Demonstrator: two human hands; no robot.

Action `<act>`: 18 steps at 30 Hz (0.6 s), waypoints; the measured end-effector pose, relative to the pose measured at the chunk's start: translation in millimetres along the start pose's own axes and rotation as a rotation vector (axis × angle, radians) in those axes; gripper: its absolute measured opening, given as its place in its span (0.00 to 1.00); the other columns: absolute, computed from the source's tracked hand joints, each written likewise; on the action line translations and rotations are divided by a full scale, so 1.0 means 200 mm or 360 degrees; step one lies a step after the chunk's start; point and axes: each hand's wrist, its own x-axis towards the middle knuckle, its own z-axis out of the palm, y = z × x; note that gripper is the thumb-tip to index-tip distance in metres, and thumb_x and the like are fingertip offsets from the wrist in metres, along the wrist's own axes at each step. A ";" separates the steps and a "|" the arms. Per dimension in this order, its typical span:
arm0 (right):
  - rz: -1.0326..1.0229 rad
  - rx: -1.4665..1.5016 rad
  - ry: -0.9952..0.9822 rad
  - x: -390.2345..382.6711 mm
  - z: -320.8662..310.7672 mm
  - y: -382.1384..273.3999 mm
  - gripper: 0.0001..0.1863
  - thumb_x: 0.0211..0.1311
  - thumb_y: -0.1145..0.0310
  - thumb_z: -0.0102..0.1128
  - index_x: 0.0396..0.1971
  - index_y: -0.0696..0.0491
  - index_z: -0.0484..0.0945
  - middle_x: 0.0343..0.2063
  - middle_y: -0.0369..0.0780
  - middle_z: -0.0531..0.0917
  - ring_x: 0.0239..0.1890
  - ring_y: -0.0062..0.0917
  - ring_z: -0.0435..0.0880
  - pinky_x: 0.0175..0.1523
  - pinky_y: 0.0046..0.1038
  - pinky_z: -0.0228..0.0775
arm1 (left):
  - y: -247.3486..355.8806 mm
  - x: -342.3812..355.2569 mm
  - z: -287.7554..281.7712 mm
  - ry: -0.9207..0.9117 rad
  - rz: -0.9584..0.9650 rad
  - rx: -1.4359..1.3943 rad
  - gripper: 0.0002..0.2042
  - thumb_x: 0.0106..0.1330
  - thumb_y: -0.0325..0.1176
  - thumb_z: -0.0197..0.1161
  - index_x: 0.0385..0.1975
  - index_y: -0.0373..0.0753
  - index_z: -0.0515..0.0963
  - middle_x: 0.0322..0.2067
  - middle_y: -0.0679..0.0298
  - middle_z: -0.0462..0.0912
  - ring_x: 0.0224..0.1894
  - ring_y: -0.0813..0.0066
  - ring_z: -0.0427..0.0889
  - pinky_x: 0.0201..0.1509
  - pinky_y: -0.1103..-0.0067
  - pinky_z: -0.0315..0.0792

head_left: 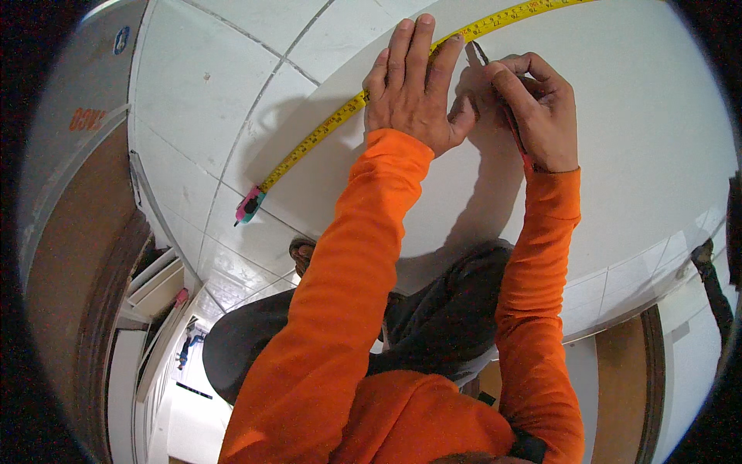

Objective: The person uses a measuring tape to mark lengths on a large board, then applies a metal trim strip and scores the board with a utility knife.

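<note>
A yellow tape measure [317,136] stretches across a large white board [634,116], its pink and teal end [249,206] at the board's left edge. My left hand [413,89] lies flat on the tape, fingers together, pressing it down. Just right of it, my right hand [537,108] grips a pencil [481,54], whose tip touches the board beside the tape. Both sleeves are orange.
White floor tiles [209,85] lie left of the board. My knees in dark trousers [456,309] and a shoe [301,251] are at the board's near edge. A brown door [69,255] stands at the left, and another door [618,379] at the lower right.
</note>
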 end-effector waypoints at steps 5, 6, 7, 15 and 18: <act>0.0021 -0.0033 -0.0001 0.00 0.00 0.02 0.08 0.70 0.69 0.63 0.41 0.59 0.81 0.30 0.38 0.86 0.29 0.13 0.80 0.33 0.16 0.71 | 0.00 0.00 0.00 -0.0002 0.0011 0.0010 0.40 0.51 0.45 0.67 0.69 0.49 0.66 0.74 0.55 0.59 0.76 0.51 0.56 0.73 0.56 0.54; 0.0027 -0.0054 0.0003 0.00 0.00 0.02 0.08 0.70 0.69 0.63 0.41 0.59 0.81 0.30 0.38 0.86 0.29 0.13 0.80 0.33 0.16 0.71 | 0.00 0.00 0.00 -0.0004 0.0010 0.0011 0.40 0.51 0.46 0.67 0.69 0.49 0.66 0.74 0.55 0.59 0.76 0.51 0.56 0.73 0.56 0.54; 0.0030 -0.0039 0.0001 0.00 0.00 0.02 0.08 0.70 0.69 0.63 0.41 0.59 0.81 0.30 0.38 0.86 0.29 0.13 0.80 0.33 0.16 0.71 | 0.00 0.00 0.00 -0.0006 0.0008 0.0012 0.40 0.51 0.46 0.66 0.69 0.49 0.66 0.74 0.55 0.59 0.76 0.51 0.56 0.73 0.56 0.54; -0.0005 -0.0065 0.0021 0.00 0.00 0.00 0.11 0.67 0.67 0.66 0.37 0.61 0.82 0.29 0.40 0.88 0.31 0.18 0.85 0.36 0.20 0.77 | 0.00 0.00 0.00 0.0002 0.0003 -0.0006 0.39 0.52 0.46 0.66 0.69 0.50 0.66 0.74 0.55 0.59 0.76 0.52 0.57 0.72 0.54 0.54; 0.0056 -0.0051 -0.0003 0.00 0.00 -0.01 0.10 0.67 0.67 0.66 0.37 0.61 0.82 0.30 0.40 0.88 0.31 0.18 0.85 0.36 0.20 0.77 | -0.01 0.00 0.01 0.0018 0.0014 -0.0003 0.39 0.52 0.46 0.65 0.69 0.50 0.66 0.74 0.55 0.60 0.76 0.52 0.57 0.72 0.55 0.54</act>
